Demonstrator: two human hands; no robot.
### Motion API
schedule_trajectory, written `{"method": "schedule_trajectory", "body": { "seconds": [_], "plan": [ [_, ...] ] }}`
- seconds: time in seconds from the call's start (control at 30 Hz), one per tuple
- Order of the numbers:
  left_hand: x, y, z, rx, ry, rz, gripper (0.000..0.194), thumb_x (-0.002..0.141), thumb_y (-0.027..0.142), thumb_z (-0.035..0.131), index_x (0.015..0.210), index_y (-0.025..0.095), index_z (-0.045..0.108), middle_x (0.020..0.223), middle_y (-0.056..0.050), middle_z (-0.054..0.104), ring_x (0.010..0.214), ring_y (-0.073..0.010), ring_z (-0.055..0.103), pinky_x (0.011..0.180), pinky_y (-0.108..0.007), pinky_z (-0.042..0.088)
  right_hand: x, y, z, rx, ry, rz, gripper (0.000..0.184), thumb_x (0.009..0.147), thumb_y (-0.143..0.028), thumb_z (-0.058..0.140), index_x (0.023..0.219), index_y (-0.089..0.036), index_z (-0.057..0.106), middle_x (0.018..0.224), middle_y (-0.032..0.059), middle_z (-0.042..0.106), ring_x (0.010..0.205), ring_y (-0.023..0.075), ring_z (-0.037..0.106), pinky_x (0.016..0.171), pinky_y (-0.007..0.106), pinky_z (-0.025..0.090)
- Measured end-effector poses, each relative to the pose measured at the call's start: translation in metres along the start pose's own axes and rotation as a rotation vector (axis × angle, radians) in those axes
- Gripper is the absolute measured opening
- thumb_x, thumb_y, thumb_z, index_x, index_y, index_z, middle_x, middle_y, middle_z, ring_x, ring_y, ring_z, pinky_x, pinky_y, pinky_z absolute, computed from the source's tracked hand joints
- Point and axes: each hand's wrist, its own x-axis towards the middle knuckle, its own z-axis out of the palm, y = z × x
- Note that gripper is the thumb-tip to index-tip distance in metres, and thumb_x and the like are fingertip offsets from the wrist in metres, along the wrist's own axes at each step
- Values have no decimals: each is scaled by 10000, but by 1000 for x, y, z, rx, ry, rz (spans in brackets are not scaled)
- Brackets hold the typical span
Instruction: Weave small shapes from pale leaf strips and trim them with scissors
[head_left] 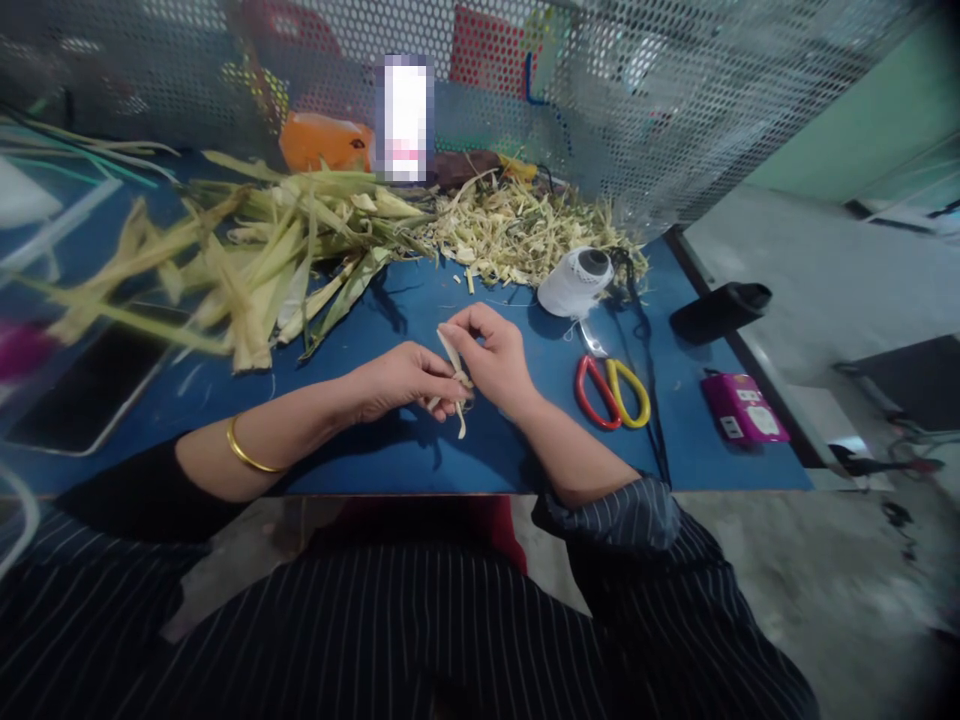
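Over the blue table (382,450), my left hand (416,380) pinches a small pale bundle of corn husk strips (462,380) between thumb and fingers. My right hand (491,355) is closed on an upper strip of the same husk piece, its thumb and forefinger pressed together. One narrow end hangs below the hands. Part of the husk is hidden behind my fingers. To the right of my right hand lie scissors (611,392) with one red and one yellow handle. Beyond them a cone of white thread (576,282) lies tilted.
Long dried corn husks (255,260) spread over the back left, beside a heap of husk scraps (525,235). A phone (90,385) lies at left. A black cylinder (720,312) and a purple packet (744,408) are near the right edge. A perforated metal panel (600,110) stands behind.
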Motion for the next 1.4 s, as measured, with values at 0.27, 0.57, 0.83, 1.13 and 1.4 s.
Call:
{"method": "schedule_trajectory", "body": {
  "seconds": [0.27, 0.57, 0.83, 1.13, 1.4],
  "plan": [
    [5, 4, -14, -151, 323, 132, 224, 636, 369, 818, 666, 165, 730, 630, -50, 662, 551, -120, 589, 563, -254, 493, 13, 4, -25, 58, -217, 132, 285, 865, -408, 566, 697, -182, 607, 638, -16, 594, 613, 103, 503, 622, 256, 383],
    [6, 5, -14, -224, 379, 125, 277, 582, 388, 856, 659, 149, 738, 649, -68, 689, 590, -145, 632, 604, -270, 533, 0, 0, -19, -420, 165, -200, 170, 892, -321, 557, 891, -200, 677, 887, 64, 643, 833, 192, 572, 771, 344, 408],
    [11, -2, -15, -336, 452, 180, 249, 572, 330, 840, 663, 126, 730, 658, -37, 681, 559, -86, 572, 551, -209, 469, -12, -12, -3, -932, -229, -814, 226, 956, -161, 429, 976, -215, 648, 909, 54, 642, 826, 178, 507, 860, 363, 325],
    [4, 10, -23, -332, 250, 201, 155, 632, 254, 813, 668, 137, 716, 718, -33, 689, 643, -89, 613, 682, -224, 519, -14, -4, -3, -842, -53, -708, 206, 980, -203, 420, 925, -208, 619, 880, 40, 674, 787, 163, 534, 887, 346, 323],
    [4, 8, -16, -462, 419, 227, 280, 595, 217, 843, 838, 114, 750, 787, -77, 743, 721, -149, 678, 698, -259, 540, -18, -8, -5, -833, -161, -822, 245, 982, -197, 392, 878, -228, 611, 894, 25, 689, 844, 155, 567, 918, 333, 335]
  ]
}}
